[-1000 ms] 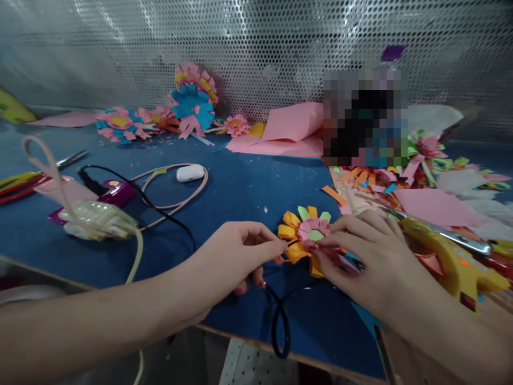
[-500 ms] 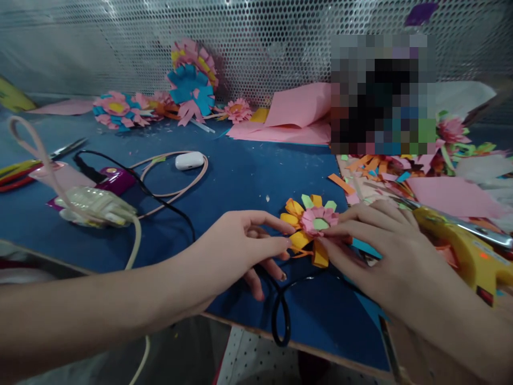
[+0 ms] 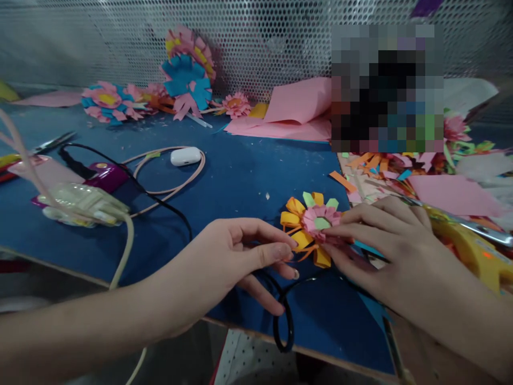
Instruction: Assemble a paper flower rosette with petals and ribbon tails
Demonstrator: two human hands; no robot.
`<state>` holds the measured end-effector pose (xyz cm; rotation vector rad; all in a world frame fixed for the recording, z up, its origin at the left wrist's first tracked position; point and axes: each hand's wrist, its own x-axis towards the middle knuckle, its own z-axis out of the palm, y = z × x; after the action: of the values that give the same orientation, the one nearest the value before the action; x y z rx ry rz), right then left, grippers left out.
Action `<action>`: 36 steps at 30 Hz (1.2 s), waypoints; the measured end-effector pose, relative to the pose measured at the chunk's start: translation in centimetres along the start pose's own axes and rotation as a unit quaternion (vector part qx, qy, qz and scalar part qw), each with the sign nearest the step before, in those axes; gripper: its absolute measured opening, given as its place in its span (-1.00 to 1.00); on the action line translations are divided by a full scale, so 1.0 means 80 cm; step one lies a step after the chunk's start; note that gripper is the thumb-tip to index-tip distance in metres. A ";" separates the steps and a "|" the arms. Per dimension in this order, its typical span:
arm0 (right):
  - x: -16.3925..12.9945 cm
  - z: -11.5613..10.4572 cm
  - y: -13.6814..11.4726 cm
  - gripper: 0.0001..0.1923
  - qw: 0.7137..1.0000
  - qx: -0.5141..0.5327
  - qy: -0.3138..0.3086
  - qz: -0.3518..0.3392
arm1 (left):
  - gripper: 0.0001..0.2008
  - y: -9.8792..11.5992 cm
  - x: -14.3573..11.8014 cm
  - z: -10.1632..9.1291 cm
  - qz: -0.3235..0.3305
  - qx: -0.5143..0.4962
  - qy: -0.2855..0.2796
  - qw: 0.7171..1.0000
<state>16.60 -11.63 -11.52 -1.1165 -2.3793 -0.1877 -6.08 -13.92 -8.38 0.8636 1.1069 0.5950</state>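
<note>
Fingers of my left hand [image 3: 236, 254] pinch the paper flower [image 3: 310, 227] at its yellow edge on the blue table [image 3: 236, 182]; my right hand [image 3: 380, 251] presses its pink centre, fingers extended, seemingly gripping nothing.

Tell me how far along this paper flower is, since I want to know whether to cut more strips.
Done: the yellow looped-petal paper flower already has its pink fringed centre and green tips. In hand: the left hand pinches a petal at its left edge, the right hand presses its right side. Left: orange strips under it hang loose; the yellow glue gun lies beside the right hand.
</note>
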 end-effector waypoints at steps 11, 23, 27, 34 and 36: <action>0.006 -0.002 -0.001 -0.85 0.999 0.048 0.014 0.005 | -0.95 -0.006 0.012 0.005 0.050 -0.039 -0.010 0.998; 0.005 -0.005 -0.002 -0.87 0.999 0.048 0.007 0.018 | -0.93 -0.007 0.018 0.010 0.049 -0.011 0.063 0.997; 0.008 -0.004 -0.003 -0.82 0.999 0.044 0.016 0.016 | -0.92 -0.008 0.018 0.013 0.047 -0.009 0.062 0.997; 0.008 -0.005 -0.005 -0.80 0.999 0.040 0.018 0.025 | -0.94 -0.005 0.021 0.020 0.047 -0.004 0.074 0.996; 0.008 -0.006 -0.005 -0.80 0.999 0.035 0.028 0.016 | -0.96 -0.004 0.020 0.022 0.054 0.001 0.080 0.995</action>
<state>16.15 -11.63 -10.79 -1.1025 -2.2986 -0.1225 -3.86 -13.32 -9.13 0.8945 1.2102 0.7629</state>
